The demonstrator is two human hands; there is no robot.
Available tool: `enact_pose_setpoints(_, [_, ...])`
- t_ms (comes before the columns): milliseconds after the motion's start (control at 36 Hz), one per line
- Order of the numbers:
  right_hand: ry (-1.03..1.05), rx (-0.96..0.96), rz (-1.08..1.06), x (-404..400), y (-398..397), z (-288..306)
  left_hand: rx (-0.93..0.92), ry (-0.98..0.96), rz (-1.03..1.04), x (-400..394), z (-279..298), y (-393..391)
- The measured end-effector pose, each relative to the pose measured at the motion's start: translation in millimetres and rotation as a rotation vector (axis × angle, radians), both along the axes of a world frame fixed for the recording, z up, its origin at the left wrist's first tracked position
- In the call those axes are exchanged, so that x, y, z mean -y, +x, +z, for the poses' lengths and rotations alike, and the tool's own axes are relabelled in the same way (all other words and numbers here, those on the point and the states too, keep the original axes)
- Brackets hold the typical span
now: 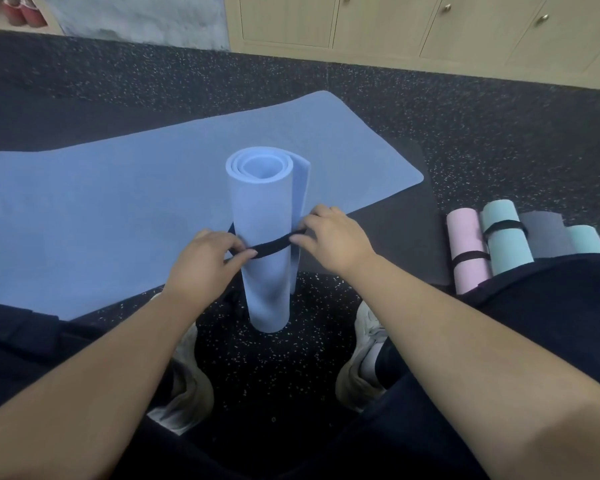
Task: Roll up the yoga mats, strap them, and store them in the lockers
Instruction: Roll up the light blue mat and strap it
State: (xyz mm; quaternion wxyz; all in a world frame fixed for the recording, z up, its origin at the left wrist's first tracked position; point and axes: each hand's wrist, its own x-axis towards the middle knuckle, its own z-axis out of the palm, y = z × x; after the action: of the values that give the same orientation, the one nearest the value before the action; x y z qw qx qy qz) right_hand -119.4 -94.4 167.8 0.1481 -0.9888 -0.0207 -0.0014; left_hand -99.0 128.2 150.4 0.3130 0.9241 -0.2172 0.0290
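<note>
A rolled light-blue yoga mat point(265, 237) stands upright on the floor between my feet. A black strap point(272, 247) runs across its front at mid height. My left hand point(205, 261) pinches the strap's left end against the roll. My right hand point(333, 237) pinches the strap at the roll's right side, where the mat's loose outer edge sticks out. Behind the roll another blue mat point(118, 209) lies flat and unrolled, with a dark grey mat point(395, 230) flat under its right end.
At the right lie rolled mats: a pink one point(466, 247) and a teal one point(506, 237), both strapped, then a grey one point(548, 233) and another teal one point(586, 239). Beige lockers point(430, 26) with round knobs line the far wall. The floor point(326, 91) is black and speckled.
</note>
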Motion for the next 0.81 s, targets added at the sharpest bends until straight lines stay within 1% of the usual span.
enact_pose_setpoints(139, [0.086,-0.112,-0.085,4.9,-1.8,-6.0,-0.043,0.04,0.034,-0.4,-4.0,1.9])
enact_pose_setpoints(306, [0.117,-0.214,-0.13,2.0,-3.0,-13.9,-0.124,0.089,0.042,-2.8,-6.6,5.0])
enact_pose_setpoints(417, [0.092,-0.262,-0.125,-1.8,-3.9,-14.9,-0.162,0.128,0.05,-3.8,-7.5,4.3])
enact_pose_setpoints(472, [0.078,-0.292,-0.129,-2.2,-4.3,-15.3,-0.195,0.17,0.058,-4.6,-10.1,4.0])
enact_pose_setpoints(556, [0.053,-0.349,-0.141,-3.6,-5.5,-18.6,-0.261,0.282,0.069,-6.5,-14.9,5.5])
enact_pose_setpoints(611, [0.067,-0.377,-0.149,-6.2,-6.2,-20.9,-0.291,0.328,0.066,-6.8,-15.4,6.4])
enact_pose_setpoints(639, [0.1,-0.383,-0.152,-7.5,-6.0,-22.4,-0.283,0.334,0.054,-6.7,-15.0,6.8])
enact_pose_setpoints(694, [0.186,-0.353,-0.136,-10.7,-5.0,-21.1,-0.211,0.332,0.009,-7.1,-12.7,6.9])
enact_pose_setpoints(750, [0.252,-0.284,-0.114,-13.2,-3.5,-14.6,-0.141,0.316,-0.038,-8.9,-10.8,5.9])
enact_pose_setpoints(806, [0.386,-0.184,-0.14,-17.6,-3.1,-2.1,-0.117,0.315,-0.084,-10.9,-9.2,3.8])
